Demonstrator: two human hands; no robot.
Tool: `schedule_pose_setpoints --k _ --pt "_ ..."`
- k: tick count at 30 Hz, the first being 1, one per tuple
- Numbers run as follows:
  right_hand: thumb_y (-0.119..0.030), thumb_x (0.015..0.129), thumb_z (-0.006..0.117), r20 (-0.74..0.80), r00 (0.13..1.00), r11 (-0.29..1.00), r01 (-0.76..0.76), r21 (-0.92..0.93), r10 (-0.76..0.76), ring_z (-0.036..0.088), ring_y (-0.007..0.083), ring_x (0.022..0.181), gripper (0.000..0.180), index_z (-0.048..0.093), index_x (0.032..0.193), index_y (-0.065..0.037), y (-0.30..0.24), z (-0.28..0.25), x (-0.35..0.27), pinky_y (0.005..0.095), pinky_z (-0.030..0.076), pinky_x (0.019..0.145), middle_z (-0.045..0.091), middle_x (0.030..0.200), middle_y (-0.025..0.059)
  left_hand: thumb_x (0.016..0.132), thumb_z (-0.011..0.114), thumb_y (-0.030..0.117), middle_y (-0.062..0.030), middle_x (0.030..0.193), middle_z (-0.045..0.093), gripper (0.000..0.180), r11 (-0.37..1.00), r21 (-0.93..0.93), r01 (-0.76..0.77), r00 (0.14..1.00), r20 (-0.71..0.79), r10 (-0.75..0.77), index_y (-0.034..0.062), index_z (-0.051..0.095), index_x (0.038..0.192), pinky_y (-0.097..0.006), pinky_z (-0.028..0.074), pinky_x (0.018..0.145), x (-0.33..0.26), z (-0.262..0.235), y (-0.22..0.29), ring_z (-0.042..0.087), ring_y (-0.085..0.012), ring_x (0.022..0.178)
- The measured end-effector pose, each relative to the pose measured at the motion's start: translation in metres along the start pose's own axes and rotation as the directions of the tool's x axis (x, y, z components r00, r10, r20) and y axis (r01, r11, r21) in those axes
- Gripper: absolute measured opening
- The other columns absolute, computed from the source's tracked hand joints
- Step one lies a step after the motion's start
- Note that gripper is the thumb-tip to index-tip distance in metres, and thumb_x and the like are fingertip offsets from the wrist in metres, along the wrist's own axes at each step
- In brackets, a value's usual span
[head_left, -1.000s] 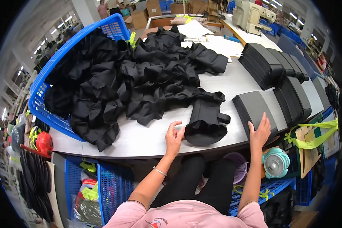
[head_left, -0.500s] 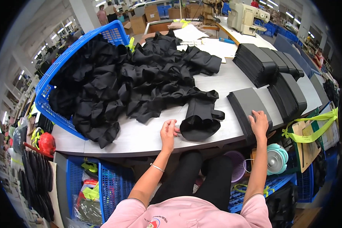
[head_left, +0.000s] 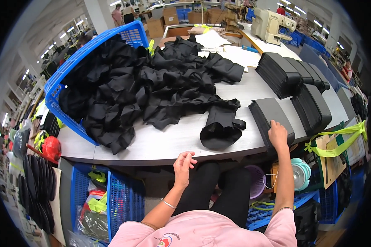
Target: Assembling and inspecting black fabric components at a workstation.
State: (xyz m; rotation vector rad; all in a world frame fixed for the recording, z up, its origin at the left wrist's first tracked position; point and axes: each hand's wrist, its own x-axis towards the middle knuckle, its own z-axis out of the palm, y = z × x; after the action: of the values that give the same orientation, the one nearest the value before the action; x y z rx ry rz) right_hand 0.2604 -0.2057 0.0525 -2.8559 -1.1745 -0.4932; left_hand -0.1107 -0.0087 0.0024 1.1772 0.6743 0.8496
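My right hand (head_left: 278,134) rests over the nearest stack of flat black panels (head_left: 270,112), its fingers drawn together at the top. Whether a panel is pinched in them is hidden. Out past the table's front edge, above my lap, hovers my left hand (head_left: 183,168), with loosely bent fingers and nothing in it. Between the hands, close to the edge, a black fabric pouch (head_left: 221,128) lies with its round mouth toward me and a small loop at its side. Left of it spreads a big heap of black fabric pieces (head_left: 123,88), spilling from a tipped blue basket (head_left: 53,92).
More black panel stacks (head_left: 311,108) stand at the right. White sheets (head_left: 231,53) and a sewing machine (head_left: 272,25) sit farther back. Below the table are blue crates (head_left: 125,206), a purple basket (head_left: 256,181) and a turquoise fan (head_left: 301,173). Other people are in the distance.
My right hand's fingers have gone from spread on the panel stack to drawn together. My left hand has moved back from beside the pouch, past the table edge. The view has shifted slightly.
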Motion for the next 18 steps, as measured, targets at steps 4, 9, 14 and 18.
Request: schedule_pose_setpoints --k 4,9,14,18 --pt "-0.002 0.085 0.061 -0.155 0.987 0.999 0.031 -0.036 -0.036 0.067 0.0386 0.084 0.029 0.058 0.115 -0.005 -0.001 0.014 -0.009 0.0461 0.056 0.076 0.067 0.093 0.0190 0.100 0.057 0.024 -0.0067 0.106 0.070 0.028 1.000 -0.008 0.026 0.999 0.027 -0.026 -0.0009 0.066 0.109 -0.021 0.046 0.066 -0.007 0.002 0.002 0.063 -0.0082 0.078" --pt "-0.004 0.091 0.057 -0.176 0.964 0.930 -0.128 0.344 0.198 0.069 0.0359 0.092 0.032 0.063 0.122 -0.008 0.024 -0.013 -0.026 0.0436 0.055 0.077 0.070 0.107 0.0189 0.101 0.056 0.021 -0.0070 0.108 0.070 0.026 0.995 -0.055 0.084 0.966 0.248 -0.068 0.0001 0.067 0.111 -0.021 0.048 0.070 -0.015 0.022 0.010 0.065 -0.0088 0.083" --pt "0.001 0.092 0.056 -0.554 0.830 0.953 0.118 0.278 0.059 0.069 0.0332 0.102 0.032 0.064 0.123 -0.002 -0.084 -0.094 -0.080 0.0403 0.055 0.083 0.069 0.117 0.0167 0.099 0.059 0.039 -0.0114 0.143 0.052 0.062 0.963 -0.143 0.230 0.780 0.619 -0.095 0.0008 0.045 0.145 -0.033 0.043 0.105 -0.019 0.061 0.025 0.052 -0.0208 0.129" --pt "0.000 0.088 0.063 -0.487 0.867 0.821 0.350 0.452 -0.101 0.069 0.0333 0.097 0.033 0.065 0.121 -0.002 -0.160 -0.108 -0.141 0.0388 0.056 0.084 0.070 0.111 0.0152 0.085 0.071 0.059 -0.0088 0.151 0.042 0.099 0.860 -0.356 0.366 0.768 0.637 -0.063 0.0050 0.025 0.155 -0.037 0.032 0.114 -0.010 0.084 0.008 0.037 -0.0208 0.140"
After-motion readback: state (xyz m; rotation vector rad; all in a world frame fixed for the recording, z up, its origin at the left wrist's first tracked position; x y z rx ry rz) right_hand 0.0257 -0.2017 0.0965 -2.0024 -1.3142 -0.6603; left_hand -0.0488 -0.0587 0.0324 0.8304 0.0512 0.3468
